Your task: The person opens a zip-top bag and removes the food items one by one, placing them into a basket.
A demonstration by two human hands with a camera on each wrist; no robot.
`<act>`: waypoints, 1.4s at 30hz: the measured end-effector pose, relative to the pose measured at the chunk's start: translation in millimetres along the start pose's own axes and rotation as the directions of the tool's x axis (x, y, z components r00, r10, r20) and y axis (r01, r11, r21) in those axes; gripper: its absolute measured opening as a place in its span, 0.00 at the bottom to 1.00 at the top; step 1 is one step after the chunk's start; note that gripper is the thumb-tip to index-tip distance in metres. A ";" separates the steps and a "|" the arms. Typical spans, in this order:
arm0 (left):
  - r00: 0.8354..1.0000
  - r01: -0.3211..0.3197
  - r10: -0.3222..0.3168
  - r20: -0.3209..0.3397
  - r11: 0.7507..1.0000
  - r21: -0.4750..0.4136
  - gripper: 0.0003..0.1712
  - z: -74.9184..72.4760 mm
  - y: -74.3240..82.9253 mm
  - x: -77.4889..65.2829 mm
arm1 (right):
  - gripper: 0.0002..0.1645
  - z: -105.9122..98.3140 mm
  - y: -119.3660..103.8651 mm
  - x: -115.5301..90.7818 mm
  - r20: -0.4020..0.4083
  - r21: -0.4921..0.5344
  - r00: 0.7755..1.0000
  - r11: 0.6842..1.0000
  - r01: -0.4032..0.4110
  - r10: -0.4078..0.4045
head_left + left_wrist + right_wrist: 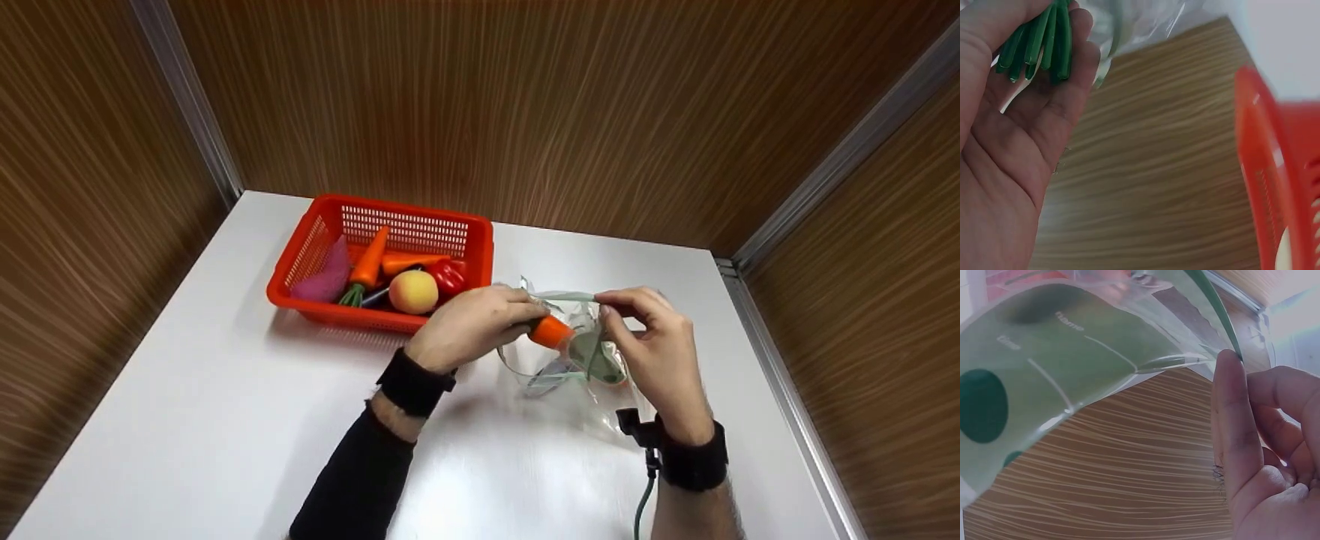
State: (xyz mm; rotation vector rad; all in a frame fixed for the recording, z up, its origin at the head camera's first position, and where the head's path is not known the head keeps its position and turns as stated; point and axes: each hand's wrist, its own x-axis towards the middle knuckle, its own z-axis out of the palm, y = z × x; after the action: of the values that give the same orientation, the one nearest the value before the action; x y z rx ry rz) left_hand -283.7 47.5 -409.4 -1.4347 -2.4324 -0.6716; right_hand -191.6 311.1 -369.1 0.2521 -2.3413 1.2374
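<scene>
My left hand [484, 319] grips a toy carrot [551, 331] by its green top, which the left wrist view shows as a bundle of green stalks [1050, 42] between thumb and fingers. The carrot's orange body reaches into the mouth of a clear zip bag [555, 397]. My right hand [656, 349] pinches the green-edged rim of that bag between thumb and forefinger. In the right wrist view the bag's green label panel [1072, 343] with white print and a dark green dot faces me. The carrot's lower end is hidden by the bag.
Left of the bag a red plastic basket [480, 251] holds a peach [413, 292], a red pepper [448, 277], two more carrots, a dark eggplant and a purple sweet potato [324, 279]. Wood-grain panels enclose the white table [225, 420] at the back and sides.
</scene>
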 end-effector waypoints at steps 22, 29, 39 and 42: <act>0.948 0.210 -0.229 -0.221 0.972 -0.109 0.22 -64.8 -40.8 -53.2 | 0.12 -4.4 0.0 -0.7 -0.012 0.023 1.000 1.000 -0.008 0.008; 0.918 0.270 -0.305 -0.255 0.949 -0.164 0.26 -74.3 -55.0 -68.5 | 0.12 -3.7 0.4 0.9 -0.013 0.027 1.000 1.000 -0.001 0.002; 0.811 0.457 -0.496 -0.311 0.868 -0.194 0.25 -69.4 -82.1 -81.2 | 0.12 -2.0 0.2 1.5 -0.001 0.036 1.000 0.999 -0.009 0.009; 0.759 0.545 -0.572 -0.311 0.819 -0.177 0.24 -65.6 -91.1 -84.0 | 0.12 -1.5 0.6 1.6 -0.004 0.034 1.000 0.999 -0.002 0.003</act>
State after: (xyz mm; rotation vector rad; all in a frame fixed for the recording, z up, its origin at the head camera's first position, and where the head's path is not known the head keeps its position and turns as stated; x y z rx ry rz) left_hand -323.7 -86.8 -412.4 -0.4976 -2.5424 -1.0482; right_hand -192.7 312.7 -368.1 0.2575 -2.3190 1.2786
